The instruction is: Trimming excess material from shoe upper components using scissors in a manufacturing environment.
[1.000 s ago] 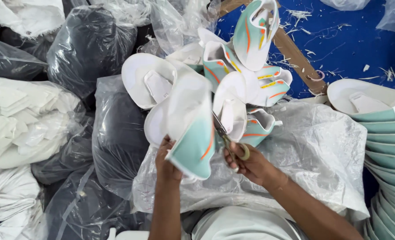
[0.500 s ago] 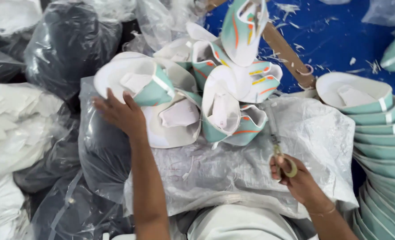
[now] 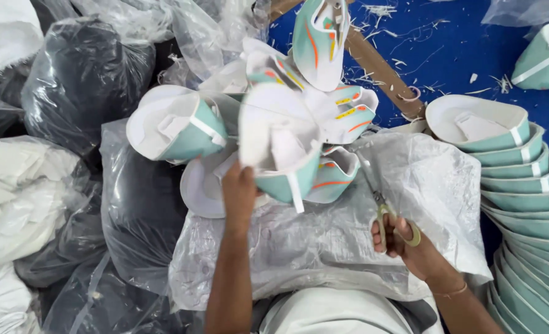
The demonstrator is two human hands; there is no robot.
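Two hands work: the left hand (image 3: 240, 193) grips a mint shoe piece (image 3: 279, 148) at twelve o'clock of the scissors (image 3: 387, 207), which the right hand (image 3: 404, 242) holds closed; snip slowly, fingers clear.

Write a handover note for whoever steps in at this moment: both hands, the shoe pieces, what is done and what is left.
Left hand: grip on a teal and white shoe upper atop the loose pile.
Right hand: holds the scissors, blades pointing toward the pile, resting on the clear plastic sheet.
Done: a nested stack of uppers sits at the right.
Left: the loose pile, including the piece in hand.
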